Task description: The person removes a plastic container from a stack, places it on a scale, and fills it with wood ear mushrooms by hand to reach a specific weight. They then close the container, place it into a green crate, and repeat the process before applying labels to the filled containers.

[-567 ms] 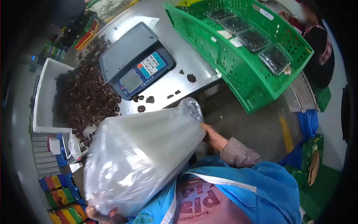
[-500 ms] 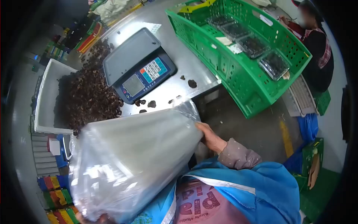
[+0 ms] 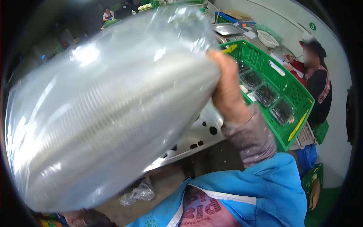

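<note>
A large clear plastic bag (image 3: 113,102) fills the left and middle of the view, raised and tilted in front of me. Inside it shows a long, ridged stack of clear plastic pieces, perhaps nested containers. My right hand (image 3: 228,89) is closed around the bag's right end, a little blurred by motion. At the lower left, my left hand (image 3: 75,217) is under the bag's bottom edge, with its fingers mostly hidden. The metal table (image 3: 210,113) shows past the bag, with several dark pieces (image 3: 213,130) that look like black fungus scattered on it.
A green crate (image 3: 280,130) on the right contains several clear boxes (image 3: 266,94) with dark contents. Beyond it a person (image 3: 319,83) is at a work surface. A crumpled plastic bag (image 3: 138,192) lies on the floor. Another person (image 3: 108,15) is far back.
Both hands have lifted the bag up and closer, so it now covers the scale and the white box of dark pieces. My view has tilted up, showing more of the room's back.
</note>
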Action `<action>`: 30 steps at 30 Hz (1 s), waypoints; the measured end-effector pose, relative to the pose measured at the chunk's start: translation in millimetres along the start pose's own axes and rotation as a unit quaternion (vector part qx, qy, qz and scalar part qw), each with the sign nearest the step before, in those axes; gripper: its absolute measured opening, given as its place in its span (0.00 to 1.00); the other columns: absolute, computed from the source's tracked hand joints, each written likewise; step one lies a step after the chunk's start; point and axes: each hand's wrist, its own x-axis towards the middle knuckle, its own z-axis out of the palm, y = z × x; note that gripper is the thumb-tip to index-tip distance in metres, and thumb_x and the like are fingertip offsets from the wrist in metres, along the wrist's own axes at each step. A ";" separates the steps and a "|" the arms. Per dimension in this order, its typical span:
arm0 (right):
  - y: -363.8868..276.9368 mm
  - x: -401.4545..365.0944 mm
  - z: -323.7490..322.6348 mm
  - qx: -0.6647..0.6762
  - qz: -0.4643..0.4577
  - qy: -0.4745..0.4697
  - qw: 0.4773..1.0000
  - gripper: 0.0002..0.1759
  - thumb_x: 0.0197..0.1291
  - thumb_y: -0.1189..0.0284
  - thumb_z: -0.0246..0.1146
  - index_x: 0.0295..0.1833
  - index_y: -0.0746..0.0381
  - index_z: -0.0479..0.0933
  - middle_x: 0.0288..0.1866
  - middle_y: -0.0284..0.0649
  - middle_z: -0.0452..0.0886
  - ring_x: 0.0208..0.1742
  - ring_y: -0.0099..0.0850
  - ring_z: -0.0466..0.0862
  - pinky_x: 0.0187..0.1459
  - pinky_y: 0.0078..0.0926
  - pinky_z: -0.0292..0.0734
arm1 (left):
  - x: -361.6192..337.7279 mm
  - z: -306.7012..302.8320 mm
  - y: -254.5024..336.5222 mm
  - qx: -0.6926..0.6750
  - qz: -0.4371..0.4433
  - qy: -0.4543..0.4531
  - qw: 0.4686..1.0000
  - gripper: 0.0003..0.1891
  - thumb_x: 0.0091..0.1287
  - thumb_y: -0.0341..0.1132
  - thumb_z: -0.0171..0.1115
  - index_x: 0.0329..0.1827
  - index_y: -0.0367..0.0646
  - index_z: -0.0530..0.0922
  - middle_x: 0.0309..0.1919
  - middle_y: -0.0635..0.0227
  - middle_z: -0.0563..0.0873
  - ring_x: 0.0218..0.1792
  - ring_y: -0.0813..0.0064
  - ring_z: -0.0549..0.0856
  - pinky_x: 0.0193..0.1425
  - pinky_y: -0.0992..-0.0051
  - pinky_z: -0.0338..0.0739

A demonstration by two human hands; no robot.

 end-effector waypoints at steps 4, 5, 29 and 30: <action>-25.0 92.7 21.5 -0.087 -0.168 -0.026 0.982 0.14 0.66 0.66 0.51 0.43 0.65 0.76 0.39 0.33 0.79 0.41 0.21 0.77 0.46 0.20 0.71 | 69.1 95.8 -40.9 -0.062 -0.030 -0.066 0.995 0.24 0.62 0.35 0.58 0.59 0.37 0.65 0.46 0.53 0.77 0.45 0.65 0.76 0.48 0.66 0.71; -31.3 114.7 26.3 -0.107 -0.194 -0.005 0.975 0.12 0.61 0.67 0.56 0.43 0.65 0.76 0.35 0.37 0.80 0.37 0.25 0.79 0.41 0.24 0.73 | 84.0 124.8 -45.3 -0.078 -0.031 -0.089 0.993 0.24 0.61 0.35 0.58 0.59 0.37 0.65 0.46 0.53 0.77 0.45 0.65 0.76 0.48 0.66 0.72; 205.8 385.7 -122.2 -0.617 -0.394 -0.284 0.620 0.12 0.42 0.70 0.63 0.34 0.62 0.74 0.25 0.44 0.75 0.26 0.42 0.79 0.29 0.36 0.74 | 77.8 745.2 -161.0 0.136 0.036 -0.613 0.777 0.11 0.51 0.30 0.58 0.36 0.36 0.83 0.38 0.49 0.84 0.44 0.52 0.82 0.49 0.62 0.76; 229.4 358.2 -114.0 -0.588 -0.369 -0.271 0.667 0.11 0.42 0.66 0.62 0.27 0.59 0.70 0.25 0.42 0.76 0.28 0.42 0.80 0.28 0.38 0.74 | 93.4 733.9 -155.3 0.113 0.035 -0.587 0.801 0.12 0.52 0.31 0.58 0.39 0.39 0.83 0.36 0.51 0.84 0.43 0.52 0.83 0.47 0.61 0.76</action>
